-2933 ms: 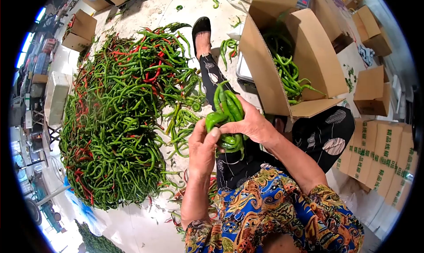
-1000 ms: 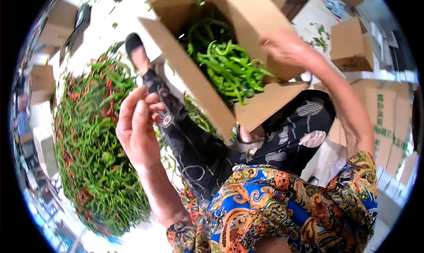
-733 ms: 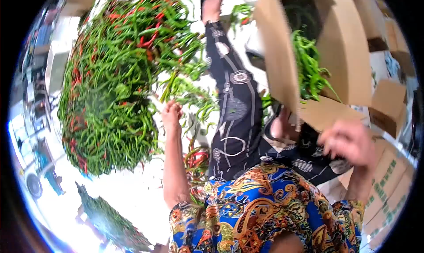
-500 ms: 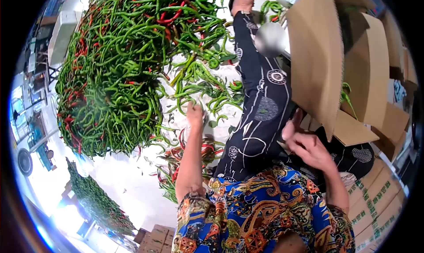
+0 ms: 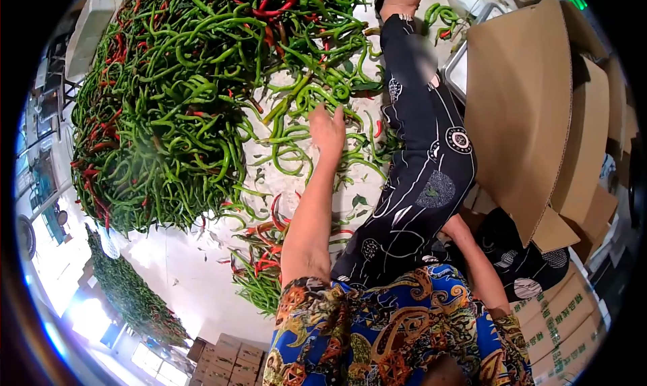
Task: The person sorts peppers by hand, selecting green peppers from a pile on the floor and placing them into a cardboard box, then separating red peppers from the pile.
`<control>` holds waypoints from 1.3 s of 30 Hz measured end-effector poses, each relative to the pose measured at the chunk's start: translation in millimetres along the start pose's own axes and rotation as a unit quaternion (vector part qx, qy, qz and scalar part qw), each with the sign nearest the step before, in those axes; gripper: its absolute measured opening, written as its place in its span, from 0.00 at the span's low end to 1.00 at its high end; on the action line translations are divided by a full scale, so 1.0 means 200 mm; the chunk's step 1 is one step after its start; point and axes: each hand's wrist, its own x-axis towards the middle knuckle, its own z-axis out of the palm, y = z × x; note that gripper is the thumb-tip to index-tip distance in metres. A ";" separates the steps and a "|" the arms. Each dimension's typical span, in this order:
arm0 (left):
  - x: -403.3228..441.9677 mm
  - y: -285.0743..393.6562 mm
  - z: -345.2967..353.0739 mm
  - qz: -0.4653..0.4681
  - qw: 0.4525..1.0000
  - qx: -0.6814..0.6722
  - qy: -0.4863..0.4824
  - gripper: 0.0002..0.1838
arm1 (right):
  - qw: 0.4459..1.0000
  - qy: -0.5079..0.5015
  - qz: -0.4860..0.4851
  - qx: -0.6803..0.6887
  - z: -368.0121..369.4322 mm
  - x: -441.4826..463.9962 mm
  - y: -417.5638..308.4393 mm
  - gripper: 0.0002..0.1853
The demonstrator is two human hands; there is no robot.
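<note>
My left hand [image 5: 327, 131] reaches down over the loose green chili peppers [image 5: 311, 97] on the pale floor cloth. Its thumb and a finger show apart, touching or just above the peppers; the other fingertips are hidden. My right hand [image 5: 447, 228] is mostly behind my raised leg in black patterned trousers [image 5: 431, 177]; its fingers cannot be seen. Left of my left arm rises a large heap of green and red chilies [image 5: 162, 116]. A smaller pile of red and green chilies [image 5: 263, 254] lies close to my left forearm.
An open cardboard box [image 5: 515, 109] stands to the right of my leg, its flaps raised. A metal-rimmed tray [image 5: 457, 69] sits beside it. Stacked printed cartons [image 5: 559, 325] are at lower right, more cartons [image 5: 229, 362] at lower left. Another long chili heap [image 5: 131, 288] lies farther left.
My left hand has moved forward and to the right over the loose chilies. The right hand, earlier visible beside my knee with fingers apart, has gone behind the leg. The view has shifted slightly.
</note>
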 end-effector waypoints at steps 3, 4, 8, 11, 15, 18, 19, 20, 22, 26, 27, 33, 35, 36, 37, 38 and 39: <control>0.05 0.06 0.10 -0.061 0.997 0.042 0.032 0.14 | 1.000 0.004 0.009 0.000 0.00 0.03 0.02 0.12; 0.05 0.07 0.13 -0.077 0.996 0.032 0.026 0.13 | 1.000 0.006 0.012 0.000 -0.01 0.04 0.02 0.12; -0.03 0.05 0.12 -0.134 0.987 -0.026 -0.090 0.08 | 1.000 0.013 0.023 0.005 -0.02 0.05 0.02 0.12; -0.25 0.08 0.00 -0.087 0.971 -0.135 -0.179 0.11 | 0.999 0.011 0.031 0.002 -0.04 0.07 0.02 0.12; -0.24 -0.16 -0.27 -0.046 0.993 -0.097 0.043 0.18 | 0.999 0.008 0.038 0.002 -0.08 0.05 0.00 0.12; -0.17 -0.55 -0.38 -0.180 0.979 0.061 0.075 0.30 | 0.999 0.008 0.039 0.004 -0.09 0.04 -0.02 0.11; -0.20 -0.64 -0.37 -0.164 0.976 0.126 0.072 0.25 | 0.999 0.007 0.039 0.004 -0.10 0.04 -0.02 0.11; -0.21 -0.70 -0.36 -0.147 0.968 0.190 0.067 0.20 | 0.999 0.006 0.039 0.004 -0.10 0.04 -0.02 0.11; -0.20 -0.70 -0.36 -0.178 0.981 0.046 -0.065 0.21 | 0.999 0.007 0.040 0.007 -0.10 0.04 -0.02 0.11; -0.21 -0.41 -0.45 -0.249 0.891 -0.336 -0.175 0.09 | 0.998 0.012 0.053 0.017 -0.08 0.04 -0.01 0.11; -0.23 -0.44 -0.45 -0.303 0.868 -0.374 -0.121 0.09 | 0.998 0.013 0.055 0.018 -0.08 0.04 0.00 0.11; -0.35 -0.58 -0.59 -0.400 0.732 -0.543 -0.096 0.07 | 0.997 0.013 0.072 0.031 -0.10 0.09 -0.01 0.11; -0.39 -0.56 -0.59 -0.410 0.692 -0.585 -0.107 0.08 | 0.996 0.014 0.080 0.036 -0.11 0.10 -0.02 0.10; -0.40 -0.56 -0.56 -0.399 0.697 -0.583 -0.120 0.10 | 0.996 0.015 0.082 0.039 -0.12 0.10 -0.02 0.10; -0.42 -0.56 -0.53 -0.399 0.681 -0.602 -0.123 0.10 | 0.995 0.015 0.086 0.043 -0.12 0.11 -0.02 0.10; -0.42 -0.51 -0.52 -0.398 0.663 -0.621 -0.126 0.11 | 0.995 0.021 0.086 0.050 -0.13 0.11 -0.02 0.10; -0.41 -0.46 -0.50 -0.405 0.654 -0.625 -0.138 0.12 | 0.994 0.020 0.088 0.054 -0.13 0.11 -0.02 0.10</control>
